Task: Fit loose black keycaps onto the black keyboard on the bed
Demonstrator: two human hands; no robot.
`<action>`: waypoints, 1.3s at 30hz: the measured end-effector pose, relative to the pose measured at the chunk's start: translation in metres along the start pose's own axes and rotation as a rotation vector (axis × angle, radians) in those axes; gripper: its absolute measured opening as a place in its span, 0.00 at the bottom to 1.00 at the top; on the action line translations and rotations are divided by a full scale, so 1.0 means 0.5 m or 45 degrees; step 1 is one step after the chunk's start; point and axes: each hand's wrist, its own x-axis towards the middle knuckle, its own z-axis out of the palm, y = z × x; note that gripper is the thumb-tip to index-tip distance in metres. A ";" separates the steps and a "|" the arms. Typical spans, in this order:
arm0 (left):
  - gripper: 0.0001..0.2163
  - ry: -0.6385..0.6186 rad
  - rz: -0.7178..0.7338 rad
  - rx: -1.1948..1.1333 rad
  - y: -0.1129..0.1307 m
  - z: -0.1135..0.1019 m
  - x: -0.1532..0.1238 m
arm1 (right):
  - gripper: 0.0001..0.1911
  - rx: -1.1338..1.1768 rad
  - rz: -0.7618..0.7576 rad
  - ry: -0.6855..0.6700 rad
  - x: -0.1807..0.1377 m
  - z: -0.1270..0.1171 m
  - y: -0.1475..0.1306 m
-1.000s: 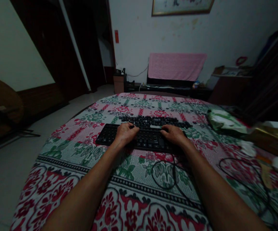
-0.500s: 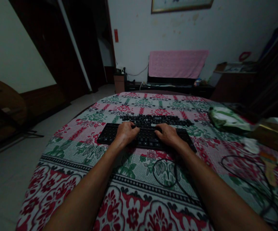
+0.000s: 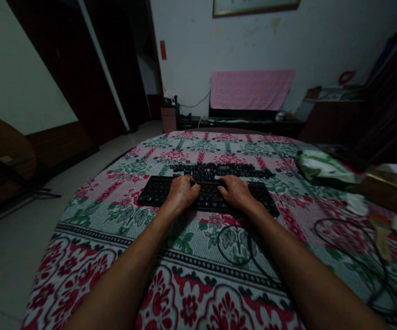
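A black keyboard [image 3: 207, 198] lies across the patterned tablecloth, with many of its keycaps off and small pegs showing. Just behind it is a row of loose black keycaps [image 3: 225, 170]. My left hand [image 3: 183, 190] rests over the keyboard's left-middle part, fingers curled toward its far edge. Over the right-middle part is my right hand [image 3: 234, 189], bent the same way, thumb toward the left. Both hands look closed at the fingertips, near the loose keycaps. Whatever sits between the fingers is too dark and small to name.
The tablecloth [image 3: 189, 284] covers a round table. A black cable [image 3: 234, 263] loops in front of the keyboard and on the right. Further right lie a green-white packet [image 3: 325, 166], a golden box [image 3: 390, 188], crumpled tissue [image 3: 356, 204] and a brush [image 3: 383, 240].
The view has shifted slightly. Both hands stay over the keyboard; their fingers have moved only a little.
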 end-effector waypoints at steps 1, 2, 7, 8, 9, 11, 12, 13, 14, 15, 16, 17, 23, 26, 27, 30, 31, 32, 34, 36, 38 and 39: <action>0.12 0.002 -0.001 0.029 0.002 -0.001 -0.001 | 0.17 0.001 0.003 -0.004 0.000 0.000 -0.001; 0.12 0.008 -0.002 0.054 0.005 -0.001 -0.002 | 0.17 0.002 0.006 -0.005 0.000 -0.001 -0.002; 0.12 0.020 -0.026 0.099 0.012 -0.007 -0.004 | 0.17 -0.016 0.009 0.020 -0.004 -0.002 -0.007; 0.12 0.020 -0.035 0.106 0.013 -0.008 -0.005 | 0.17 -0.024 0.011 0.029 -0.005 -0.002 -0.008; 0.12 0.024 -0.043 0.118 0.014 -0.009 -0.006 | 0.17 -0.029 0.009 0.035 -0.007 -0.002 -0.009; 0.11 0.037 -0.031 0.155 0.019 -0.009 -0.010 | 0.17 -0.036 -0.001 0.053 -0.009 -0.001 -0.011; 0.11 0.041 -0.011 0.179 0.022 -0.008 -0.013 | 0.17 -0.038 -0.007 0.061 -0.009 -0.001 -0.011; 0.11 0.043 0.013 0.204 0.026 -0.006 -0.017 | 0.17 -0.041 -0.012 0.069 -0.010 -0.001 -0.011; 0.11 0.039 0.039 0.232 0.030 -0.004 -0.021 | 0.17 -0.044 -0.018 0.078 -0.011 0.000 -0.011; 0.11 0.034 0.062 0.258 0.035 -0.002 -0.026 | 0.17 -0.047 -0.024 0.084 -0.012 0.000 -0.011; 0.11 0.032 0.079 0.283 0.040 -0.001 -0.031 | 0.17 -0.050 -0.027 0.083 -0.013 0.000 -0.011; 0.11 0.037 0.090 0.303 0.044 -0.001 -0.034 | 0.17 -0.052 -0.029 0.081 -0.014 0.000 -0.012; 0.09 0.182 0.081 0.206 0.032 -0.029 -0.018 | 0.17 -0.024 -0.014 0.070 -0.013 -0.003 -0.011; 0.09 0.131 -0.065 -0.128 0.002 -0.031 0.008 | 0.16 0.095 -0.047 0.073 -0.006 -0.009 -0.009; 0.09 0.111 -0.108 -0.258 -0.006 -0.027 0.015 | 0.16 0.152 -0.086 0.102 -0.003 -0.012 -0.011; 0.09 0.062 -0.188 -0.570 -0.018 -0.015 0.025 | 0.15 0.372 -0.289 0.158 -0.001 -0.023 -0.027; 0.09 0.054 -0.204 -0.644 -0.016 -0.012 0.025 | 0.15 0.452 -0.361 0.137 -0.002 -0.026 -0.036; 0.08 0.045 -0.222 -0.710 -0.012 -0.012 0.024 | 0.16 0.532 -0.420 0.094 -0.004 -0.030 -0.045; 0.07 0.032 -0.264 -0.830 0.000 -0.017 0.018 | 0.15 0.652 -0.477 0.015 -0.009 -0.034 -0.065; 0.06 0.027 -0.292 -0.912 0.012 -0.027 0.011 | 0.14 0.740 -0.450 -0.024 -0.012 -0.033 -0.081; 0.05 0.025 -0.298 -0.954 0.019 -0.034 0.007 | 0.15 0.816 -0.361 -0.047 -0.013 -0.029 -0.090; 0.05 0.020 -0.297 -0.962 0.020 -0.035 0.006 | 0.15 0.859 -0.297 -0.061 -0.012 -0.026 -0.093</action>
